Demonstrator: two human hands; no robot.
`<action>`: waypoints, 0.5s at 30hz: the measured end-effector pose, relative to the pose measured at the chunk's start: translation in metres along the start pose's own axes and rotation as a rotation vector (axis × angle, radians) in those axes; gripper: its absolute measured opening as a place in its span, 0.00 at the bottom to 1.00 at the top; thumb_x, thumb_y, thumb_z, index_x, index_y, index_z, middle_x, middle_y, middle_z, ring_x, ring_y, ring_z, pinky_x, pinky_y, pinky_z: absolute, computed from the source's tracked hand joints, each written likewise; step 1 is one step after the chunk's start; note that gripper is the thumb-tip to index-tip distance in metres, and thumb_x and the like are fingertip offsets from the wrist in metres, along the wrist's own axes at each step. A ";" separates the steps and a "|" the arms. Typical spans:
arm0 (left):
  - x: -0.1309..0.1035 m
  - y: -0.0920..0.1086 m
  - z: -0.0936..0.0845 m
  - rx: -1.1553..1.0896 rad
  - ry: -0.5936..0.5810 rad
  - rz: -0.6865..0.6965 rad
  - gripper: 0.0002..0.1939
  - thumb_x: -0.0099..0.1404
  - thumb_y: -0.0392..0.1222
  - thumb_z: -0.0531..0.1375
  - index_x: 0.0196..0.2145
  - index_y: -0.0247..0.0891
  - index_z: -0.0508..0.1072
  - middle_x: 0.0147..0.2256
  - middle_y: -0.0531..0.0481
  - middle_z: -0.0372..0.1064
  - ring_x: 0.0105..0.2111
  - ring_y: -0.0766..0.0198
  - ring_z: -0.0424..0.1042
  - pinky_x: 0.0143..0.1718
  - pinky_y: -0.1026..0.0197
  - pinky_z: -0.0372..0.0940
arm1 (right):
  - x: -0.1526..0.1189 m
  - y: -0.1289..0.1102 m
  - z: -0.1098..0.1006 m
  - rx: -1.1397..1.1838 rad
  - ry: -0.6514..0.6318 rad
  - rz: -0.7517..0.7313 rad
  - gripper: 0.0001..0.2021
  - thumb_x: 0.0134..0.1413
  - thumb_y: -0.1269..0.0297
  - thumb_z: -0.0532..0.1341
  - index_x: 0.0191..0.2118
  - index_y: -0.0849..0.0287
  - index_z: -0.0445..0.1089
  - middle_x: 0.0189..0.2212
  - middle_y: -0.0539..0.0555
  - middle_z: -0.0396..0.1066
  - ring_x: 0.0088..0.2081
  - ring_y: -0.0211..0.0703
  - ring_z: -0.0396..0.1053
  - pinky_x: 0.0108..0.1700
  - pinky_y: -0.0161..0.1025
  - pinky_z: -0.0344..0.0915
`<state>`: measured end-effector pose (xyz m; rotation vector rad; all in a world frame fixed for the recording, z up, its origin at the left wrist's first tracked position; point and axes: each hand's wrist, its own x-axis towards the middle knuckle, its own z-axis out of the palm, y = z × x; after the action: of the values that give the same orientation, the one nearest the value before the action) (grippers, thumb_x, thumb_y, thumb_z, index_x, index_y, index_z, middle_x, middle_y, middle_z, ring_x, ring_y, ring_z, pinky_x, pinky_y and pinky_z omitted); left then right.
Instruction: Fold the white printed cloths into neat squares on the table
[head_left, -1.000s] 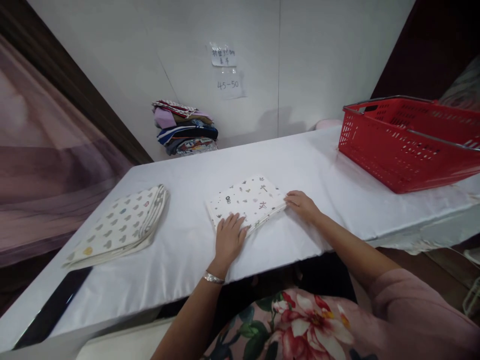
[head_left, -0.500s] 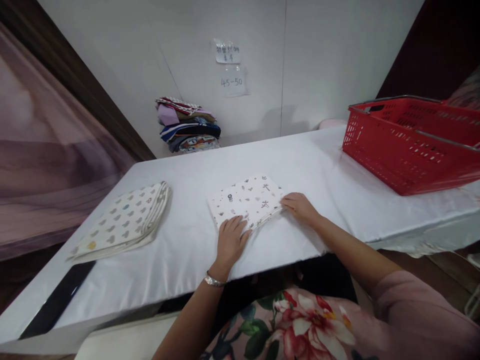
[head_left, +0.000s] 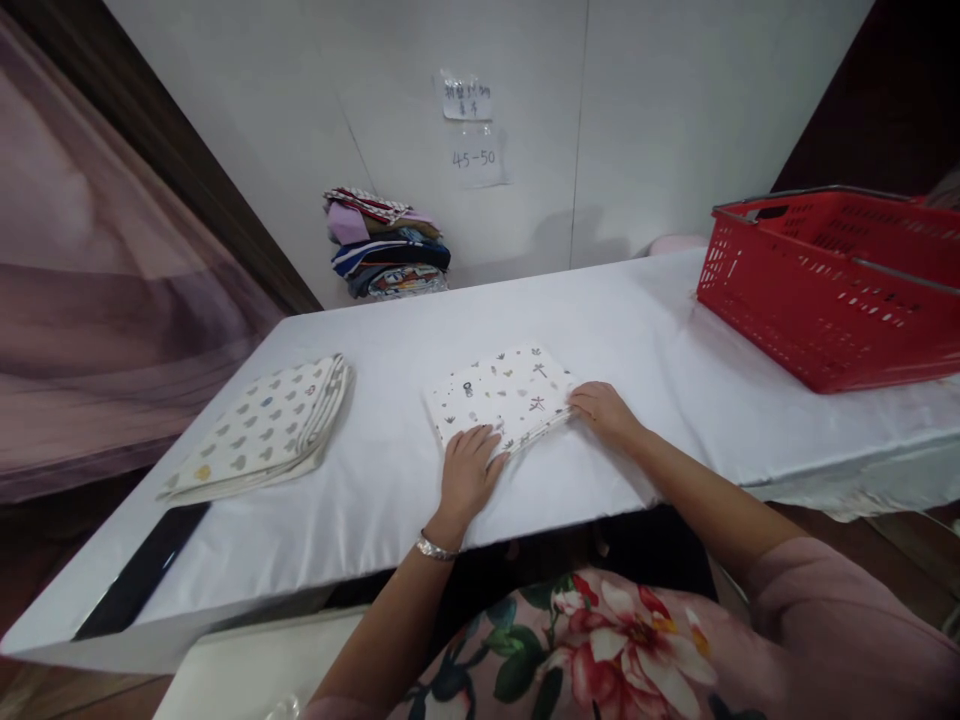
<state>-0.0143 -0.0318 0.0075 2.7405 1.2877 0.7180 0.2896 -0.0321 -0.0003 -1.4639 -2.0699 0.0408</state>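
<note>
A folded white cloth (head_left: 504, 388) with small palm and plant prints lies flat in the middle of the table. My left hand (head_left: 469, 470) rests on its near left edge, fingers stretched over the top and thumb by the near fold. At the cloth's right corner is my right hand (head_left: 606, 412), its fingers closed together on the edge; the thumb is mostly hidden. To the left lies another folded cloth (head_left: 262, 425), cream with grey cloud-like shapes, which neither hand touches.
A red plastic basket (head_left: 817, 310) with metal handles stands on the right of the white-covered table (head_left: 570, 315). Several folded fabrics (head_left: 390, 245) are stacked at the back. A black flat object (head_left: 146, 570) lies near the left front edge. Paper signs (head_left: 476, 158) hang on the wall.
The whole view has shifted slightly, so things appear a little further right. Both hands keep their places on the printed cloth, with hardly any movement.
</note>
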 end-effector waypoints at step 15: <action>-0.001 0.000 0.001 -0.004 0.034 0.025 0.15 0.68 0.46 0.52 0.49 0.40 0.71 0.53 0.45 0.67 0.54 0.55 0.63 0.57 0.47 0.54 | -0.009 0.002 0.004 -0.070 0.102 -0.090 0.12 0.60 0.70 0.52 0.40 0.58 0.74 0.41 0.57 0.73 0.45 0.47 0.67 0.49 0.47 0.61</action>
<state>-0.0141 -0.0324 0.0065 2.7576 1.2584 0.7717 0.2912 -0.0382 -0.0082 -1.3822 -2.0702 -0.1402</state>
